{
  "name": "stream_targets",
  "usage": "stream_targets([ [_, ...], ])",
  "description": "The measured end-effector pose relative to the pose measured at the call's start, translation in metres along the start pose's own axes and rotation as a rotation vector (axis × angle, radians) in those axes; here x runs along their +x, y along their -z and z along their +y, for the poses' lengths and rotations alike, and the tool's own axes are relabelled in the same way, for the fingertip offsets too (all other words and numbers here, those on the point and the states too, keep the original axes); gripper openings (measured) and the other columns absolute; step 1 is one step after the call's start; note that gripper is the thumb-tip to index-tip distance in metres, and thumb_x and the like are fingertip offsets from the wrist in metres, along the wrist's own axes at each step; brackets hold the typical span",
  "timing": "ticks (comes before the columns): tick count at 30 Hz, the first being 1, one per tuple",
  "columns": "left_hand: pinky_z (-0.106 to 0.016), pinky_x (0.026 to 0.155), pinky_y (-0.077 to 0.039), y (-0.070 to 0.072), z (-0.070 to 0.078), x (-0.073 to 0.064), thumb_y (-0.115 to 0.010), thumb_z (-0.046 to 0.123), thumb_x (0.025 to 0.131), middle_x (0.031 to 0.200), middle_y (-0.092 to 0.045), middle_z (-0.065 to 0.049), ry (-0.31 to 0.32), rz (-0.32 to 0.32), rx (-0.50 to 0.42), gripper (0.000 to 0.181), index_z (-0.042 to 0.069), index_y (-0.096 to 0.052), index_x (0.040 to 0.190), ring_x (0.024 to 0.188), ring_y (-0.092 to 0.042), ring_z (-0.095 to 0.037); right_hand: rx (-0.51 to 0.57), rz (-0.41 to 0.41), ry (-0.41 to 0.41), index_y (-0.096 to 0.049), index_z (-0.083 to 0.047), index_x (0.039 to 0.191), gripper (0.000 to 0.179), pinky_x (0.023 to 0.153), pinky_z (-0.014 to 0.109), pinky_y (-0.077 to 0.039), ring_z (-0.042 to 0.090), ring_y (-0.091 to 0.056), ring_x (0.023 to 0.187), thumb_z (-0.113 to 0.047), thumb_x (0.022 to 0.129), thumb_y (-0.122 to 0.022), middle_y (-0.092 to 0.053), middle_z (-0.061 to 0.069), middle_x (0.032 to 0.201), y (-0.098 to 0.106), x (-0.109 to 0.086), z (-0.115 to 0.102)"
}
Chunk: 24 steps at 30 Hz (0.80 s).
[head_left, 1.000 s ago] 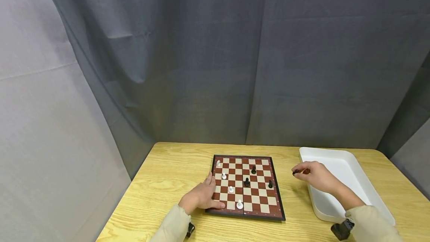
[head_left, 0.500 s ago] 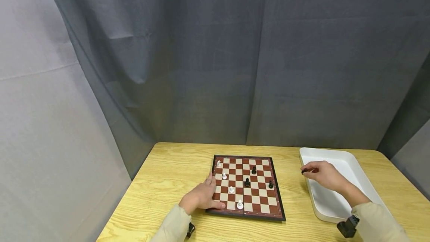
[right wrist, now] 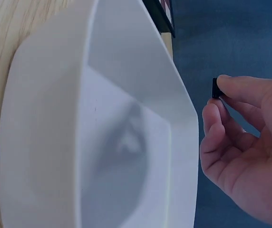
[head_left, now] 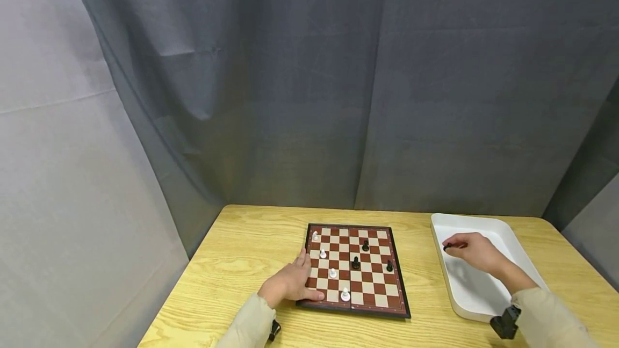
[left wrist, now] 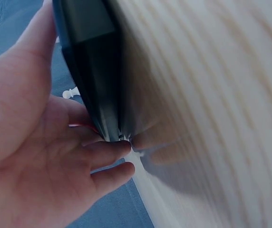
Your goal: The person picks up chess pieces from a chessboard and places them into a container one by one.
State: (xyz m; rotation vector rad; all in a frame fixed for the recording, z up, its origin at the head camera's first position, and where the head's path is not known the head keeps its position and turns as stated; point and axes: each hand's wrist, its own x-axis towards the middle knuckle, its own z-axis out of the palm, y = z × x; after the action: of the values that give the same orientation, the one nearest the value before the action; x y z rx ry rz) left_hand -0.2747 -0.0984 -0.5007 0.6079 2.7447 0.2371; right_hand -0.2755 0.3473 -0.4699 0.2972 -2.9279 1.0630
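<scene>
My left hand rests at the left edge and near-left corner of a chessboard, thumb on the board and fingers extended along its side. In the left wrist view the left hand touches the board's dark edge. Several white chess pieces, such as a white pawn, stand on the left half. Black pieces, including a black pawn, stand on the right half. My right hand pinches a small black chess piece between thumb and fingers, above a white tray. The piece's kind is mostly hidden.
A wooden table bears the board and the tray, with a gap between them. The tray has raised walls. A grey curtain hangs behind the table, and a light cloth hangs at the left.
My right hand has moved to the right with the black chess piece, from beside the tray's left wall to above the tray. The left hand and the pieces on the board have stayed still.
</scene>
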Motion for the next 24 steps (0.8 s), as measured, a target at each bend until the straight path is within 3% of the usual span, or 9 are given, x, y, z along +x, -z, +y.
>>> stream_targets([
  [24,-0.04,0.108,-0.029,0.002,0.001,-0.001,-0.06,0.065,0.079,0.156,-0.006,-0.019,-0.006,-0.011,-0.013,0.105,-0.001,-0.018,0.15,0.141,-0.019,-0.029,-0.047,0.025,-0.084,-0.069,0.005,0.095,0.018,0.064,0.031,-0.047,0.016,-0.059,0.077,-0.011,0.085,-0.069,-0.068,0.013,0.09,0.004,0.004,0.039],
])
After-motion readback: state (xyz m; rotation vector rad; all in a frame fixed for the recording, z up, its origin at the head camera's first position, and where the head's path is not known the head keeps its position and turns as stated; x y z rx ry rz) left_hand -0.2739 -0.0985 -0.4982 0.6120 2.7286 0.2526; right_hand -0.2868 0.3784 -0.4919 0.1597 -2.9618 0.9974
